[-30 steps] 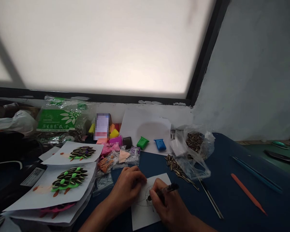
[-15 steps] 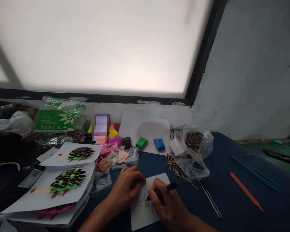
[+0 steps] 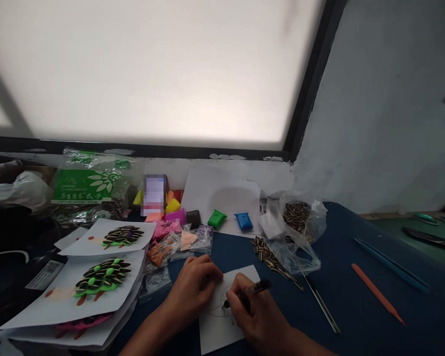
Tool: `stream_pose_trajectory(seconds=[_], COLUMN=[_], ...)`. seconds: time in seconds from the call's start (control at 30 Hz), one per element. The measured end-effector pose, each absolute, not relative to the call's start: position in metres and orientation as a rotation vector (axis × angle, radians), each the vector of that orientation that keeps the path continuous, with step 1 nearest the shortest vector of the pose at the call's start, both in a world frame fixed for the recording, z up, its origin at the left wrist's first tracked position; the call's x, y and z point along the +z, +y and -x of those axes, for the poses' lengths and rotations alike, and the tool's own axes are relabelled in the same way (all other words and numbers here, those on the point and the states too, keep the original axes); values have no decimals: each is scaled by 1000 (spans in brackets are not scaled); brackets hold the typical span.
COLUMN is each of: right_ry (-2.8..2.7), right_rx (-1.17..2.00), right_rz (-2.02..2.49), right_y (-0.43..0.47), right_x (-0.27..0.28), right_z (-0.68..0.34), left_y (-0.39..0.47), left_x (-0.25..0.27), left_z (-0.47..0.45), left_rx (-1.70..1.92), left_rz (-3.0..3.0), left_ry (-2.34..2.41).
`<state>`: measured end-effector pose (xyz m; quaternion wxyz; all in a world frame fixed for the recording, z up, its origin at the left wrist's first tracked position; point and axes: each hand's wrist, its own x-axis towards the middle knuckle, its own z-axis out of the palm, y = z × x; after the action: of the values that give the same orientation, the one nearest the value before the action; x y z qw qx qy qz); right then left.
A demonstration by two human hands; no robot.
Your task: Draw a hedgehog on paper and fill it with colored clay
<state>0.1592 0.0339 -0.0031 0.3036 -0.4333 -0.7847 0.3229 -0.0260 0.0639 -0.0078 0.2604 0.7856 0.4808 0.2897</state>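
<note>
My right hand point(image 3: 255, 309) is closed around a black pen point(image 3: 261, 286), its tip down on a small white sheet of paper point(image 3: 218, 336). A thin line drawing point(image 3: 225, 296), with a curved outline and small loops, shows partly between my hands; my right hand covers some of it. My left hand point(image 3: 196, 284) lies on the sheet's upper left edge, fingers bent and holding it down. A pile of striped sunflower seeds point(image 3: 265, 252) lies beyond my right hand. To the left are stacked cards point(image 3: 126, 267) bearing hedgehog figures made of clay and seeds.
Green point(image 3: 217, 219) and blue clay packets point(image 3: 244, 221) lie ahead, near a plastic bag of seeds point(image 3: 296, 217). Opened clay bags point(image 3: 163, 249) sit left of my hands. On the right are a metallic stick point(image 3: 322, 304), an orange tool point(image 3: 378, 294) and blue tweezers point(image 3: 391, 264).
The pen has tilted slightly, and its tip has shifted a little on the drawing. My left hand stays in place on the sheet. The whole view has slid very slightly.
</note>
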Motion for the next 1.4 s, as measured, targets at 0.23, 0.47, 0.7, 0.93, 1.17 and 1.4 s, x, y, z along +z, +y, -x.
stream_pose_trajectory(seconds=[0.23, 0.47, 0.7, 0.93, 1.17, 1.4], right_ry=[-2091, -2082, -1983, -1872, -1806, -2125], right_rx=[864, 843, 934, 891, 976, 911], right_rz=[1154, 1146, 1116, 1159, 1177, 1371], right_y=[33, 34, 33, 36, 43, 54], right_x=[-2, -4, 1, 11, 11, 42], right_z=[-159, -158, -160, -167, -170, -186], left_y=[64, 64, 63, 64, 65, 63], left_x=[-9, -9, -4, -8, -16, -13], left_z=[27, 27, 26, 27, 28, 28], left_rx=[789, 787, 774, 795, 837, 838], left_rz=[-2130, -2125, -2124, -2129, -2147, -2172], left_ry=[1297, 1303, 1290, 1292, 1298, 1280])
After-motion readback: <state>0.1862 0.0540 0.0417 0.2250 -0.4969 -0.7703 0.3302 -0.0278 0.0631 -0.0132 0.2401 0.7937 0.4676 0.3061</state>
